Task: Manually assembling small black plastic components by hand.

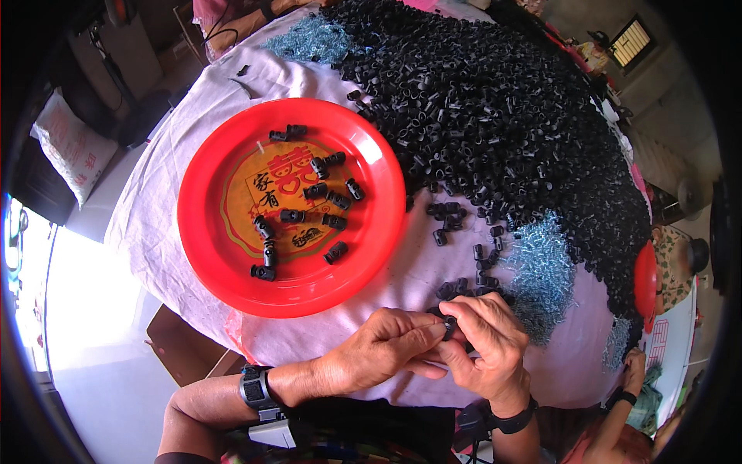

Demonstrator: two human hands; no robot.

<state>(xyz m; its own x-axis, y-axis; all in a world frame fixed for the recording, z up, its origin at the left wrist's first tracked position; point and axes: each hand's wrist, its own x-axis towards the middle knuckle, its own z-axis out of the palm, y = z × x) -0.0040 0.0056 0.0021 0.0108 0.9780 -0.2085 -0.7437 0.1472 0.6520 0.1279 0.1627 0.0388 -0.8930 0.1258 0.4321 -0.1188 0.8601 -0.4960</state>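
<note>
My hands meet at the near edge of the cloth. My left hand (390, 340) is closed, its thumb and fingers pinching a small black plastic cord lock (449, 328). My right hand (488, 336) closes on the same piece from the other side. Fingers cover most of it, so its exact state is hidden. Just beyond the fingertips lie several loose black plastic cord-lock parts (462, 285). Beside my right hand spreads a pile of small, bluish metal springs (541, 267). Left of centre, a red plate (202, 224) bears several scattered black cord locks (292, 216).
A large heap of black plastic parts (479, 100) covers the far and right side of the pale cloth (162, 193). More springs (313, 39) lie at the far left. Another person's hand (635, 371) is at the right edge. A cardboard box (185, 348) stands below the table.
</note>
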